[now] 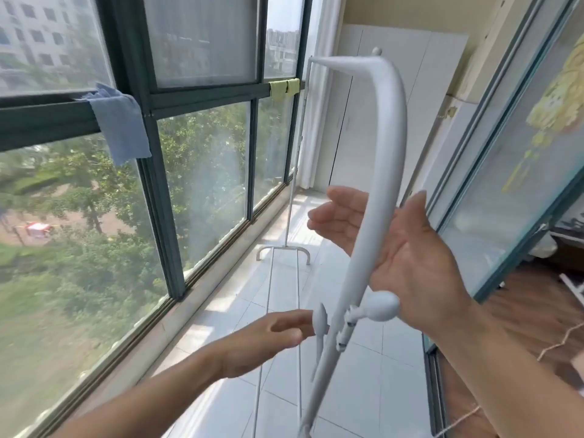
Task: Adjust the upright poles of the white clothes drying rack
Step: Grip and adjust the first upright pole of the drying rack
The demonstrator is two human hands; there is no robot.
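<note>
So the white drying rack (387, 128) fills the middle of the frame, its near pole (357, 260) running up from the bottom centre and curving over at the top toward the far pole (295, 165), which stands by the window in the upper middle. The right hand (407, 251) sits right of centre, palm open and fingers spread, just behind the near pole; can't tell if it's actually touching it. The left hand (268, 339) comes in from the lower left with its grip loose, fingertips right at a small white knob (319, 320) on the pole, not clamped on anything. Another rounder knob (380, 306) sticks out on the right side of that joint. A blue cloth (121, 128) hangs on the window frame (47, 118) in the upper left, and a yellow-green cloth (284, 88) further along.
</note>
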